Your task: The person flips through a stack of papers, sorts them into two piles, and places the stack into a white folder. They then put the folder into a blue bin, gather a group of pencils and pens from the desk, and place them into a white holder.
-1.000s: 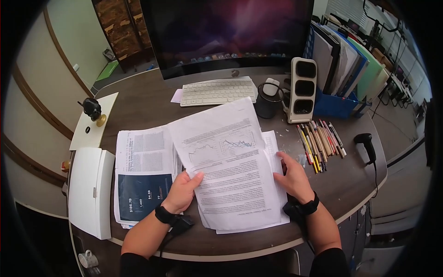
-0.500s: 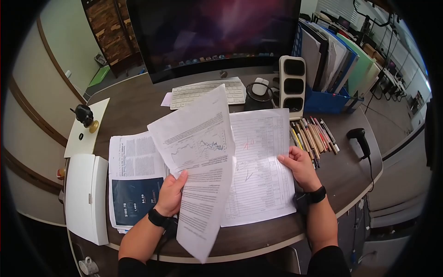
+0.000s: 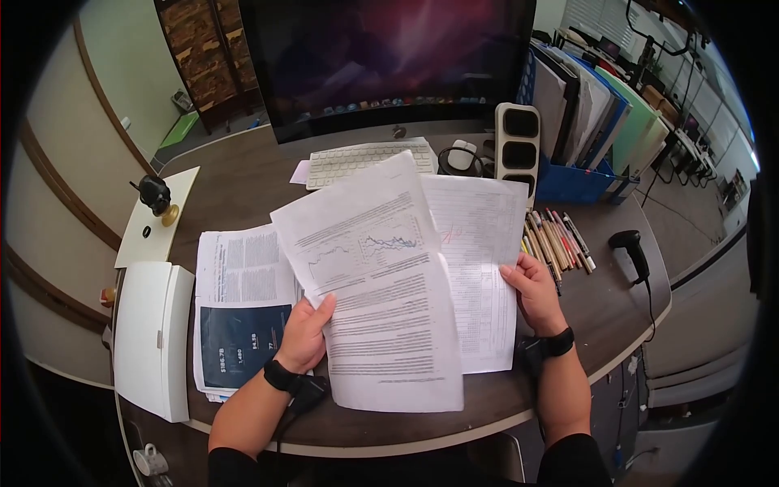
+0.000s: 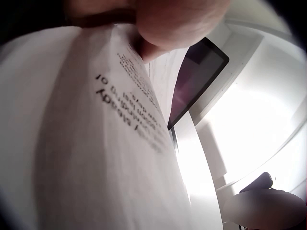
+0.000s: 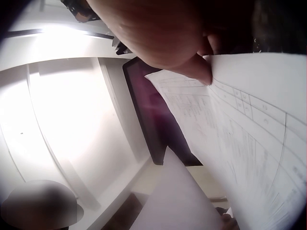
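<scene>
My left hand (image 3: 307,334) pinches the left edge of a printed sheet with two line graphs (image 3: 373,316), thumb on top. My right hand (image 3: 535,294) grips the right edge of a table-ruled sheet (image 3: 484,243) with a red pen mark, its thumb over the paper. The graph sheet overlaps the left part of the ruled one. In the left wrist view the thumb (image 4: 180,24) presses on the text page. The right wrist view has the thumb (image 5: 194,69) on the ruled sheet. On the desk beside the left hand lies a stack of printed papers (image 3: 243,268) with a dark blue panel.
Behind the sheets are a keyboard (image 3: 357,165), a monitor (image 3: 389,65) and a white three-slot holder (image 3: 519,150). Loose pencils (image 3: 560,243) and a black scanner (image 3: 633,252) lie at right, below a blue file box (image 3: 580,183). A white device (image 3: 150,341) stands at left.
The hands drew the two sheets apart, uncovering the ruled sheet; the graph sheet turned edgewise to the left, then swung flatter and back over part of it.
</scene>
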The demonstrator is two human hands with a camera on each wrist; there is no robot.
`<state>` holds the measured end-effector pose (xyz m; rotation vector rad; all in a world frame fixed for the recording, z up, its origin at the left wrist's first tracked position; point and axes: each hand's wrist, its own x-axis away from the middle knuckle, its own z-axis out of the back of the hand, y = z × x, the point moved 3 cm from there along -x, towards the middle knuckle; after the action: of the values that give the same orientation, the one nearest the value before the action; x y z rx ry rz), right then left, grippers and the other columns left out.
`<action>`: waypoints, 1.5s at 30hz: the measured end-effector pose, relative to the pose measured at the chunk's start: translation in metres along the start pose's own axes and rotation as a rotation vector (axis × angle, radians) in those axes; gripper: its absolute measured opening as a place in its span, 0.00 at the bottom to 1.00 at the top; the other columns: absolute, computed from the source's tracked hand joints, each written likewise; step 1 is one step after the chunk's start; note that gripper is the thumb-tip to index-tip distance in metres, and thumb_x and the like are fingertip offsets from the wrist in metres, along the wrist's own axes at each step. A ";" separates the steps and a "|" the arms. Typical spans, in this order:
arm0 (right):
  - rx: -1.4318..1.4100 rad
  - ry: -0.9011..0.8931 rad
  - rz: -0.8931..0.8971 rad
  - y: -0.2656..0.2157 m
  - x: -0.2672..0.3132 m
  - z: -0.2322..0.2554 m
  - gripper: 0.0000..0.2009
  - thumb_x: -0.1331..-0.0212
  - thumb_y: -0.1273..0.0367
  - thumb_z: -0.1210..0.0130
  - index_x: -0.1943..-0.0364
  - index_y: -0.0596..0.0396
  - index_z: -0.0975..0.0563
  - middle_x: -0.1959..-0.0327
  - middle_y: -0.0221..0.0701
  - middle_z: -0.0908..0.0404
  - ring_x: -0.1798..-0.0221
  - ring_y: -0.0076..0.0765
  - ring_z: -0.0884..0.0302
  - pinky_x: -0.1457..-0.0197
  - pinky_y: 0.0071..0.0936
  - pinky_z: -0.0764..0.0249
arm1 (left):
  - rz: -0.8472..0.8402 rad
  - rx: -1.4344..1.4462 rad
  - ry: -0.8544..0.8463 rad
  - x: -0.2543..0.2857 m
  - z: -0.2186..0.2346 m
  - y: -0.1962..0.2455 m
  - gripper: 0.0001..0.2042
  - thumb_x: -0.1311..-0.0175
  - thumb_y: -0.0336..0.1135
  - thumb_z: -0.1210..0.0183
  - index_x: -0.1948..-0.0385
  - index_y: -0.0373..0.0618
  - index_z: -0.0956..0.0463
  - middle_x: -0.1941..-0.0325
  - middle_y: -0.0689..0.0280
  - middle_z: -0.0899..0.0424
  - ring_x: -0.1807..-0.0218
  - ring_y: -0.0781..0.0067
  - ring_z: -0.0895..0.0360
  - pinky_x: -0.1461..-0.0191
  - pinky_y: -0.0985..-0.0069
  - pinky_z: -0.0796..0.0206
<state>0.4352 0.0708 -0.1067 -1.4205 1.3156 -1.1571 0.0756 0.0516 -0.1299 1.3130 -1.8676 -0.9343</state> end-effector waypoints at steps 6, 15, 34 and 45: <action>-0.079 -0.002 0.045 -0.004 -0.002 0.004 0.11 0.34 0.73 0.47 0.51 0.64 0.27 0.59 0.35 0.17 0.59 0.22 0.20 0.52 0.19 0.25 | -0.001 -0.009 -0.025 0.001 0.000 -0.001 0.18 0.24 0.35 0.52 0.40 0.32 0.33 0.40 0.59 0.23 0.42 0.71 0.26 0.37 0.74 0.34; -0.077 0.097 0.188 -0.032 0.006 0.012 0.14 0.36 0.75 0.50 0.47 0.66 0.27 0.52 0.36 0.18 0.52 0.28 0.20 0.45 0.25 0.27 | -0.001 -0.083 -0.031 0.002 -0.002 -0.002 0.17 0.25 0.34 0.51 0.42 0.32 0.30 0.44 0.60 0.21 0.45 0.73 0.24 0.38 0.75 0.33; 0.896 0.186 0.436 -0.210 0.010 0.019 0.12 0.39 0.76 0.55 0.56 0.66 0.23 0.65 0.21 0.21 0.63 0.13 0.28 0.57 0.15 0.32 | 0.270 -0.179 -0.227 0.004 -0.001 -0.014 0.17 0.25 0.34 0.52 0.42 0.31 0.31 0.44 0.58 0.21 0.46 0.71 0.22 0.40 0.75 0.30; 1.498 -0.586 0.911 -0.156 -0.001 -0.141 0.06 0.60 0.76 0.44 0.77 0.49 0.23 0.68 0.27 0.23 0.55 0.37 0.26 0.35 0.47 0.42 | 0.285 -0.170 -0.236 0.001 -0.001 -0.018 0.19 0.23 0.40 0.56 0.42 0.32 0.31 0.46 0.60 0.20 0.48 0.74 0.22 0.43 0.77 0.30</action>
<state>0.3286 0.0836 0.0738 0.0505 0.2714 -0.6273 0.0846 0.0457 -0.1445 0.8383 -2.0345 -1.1028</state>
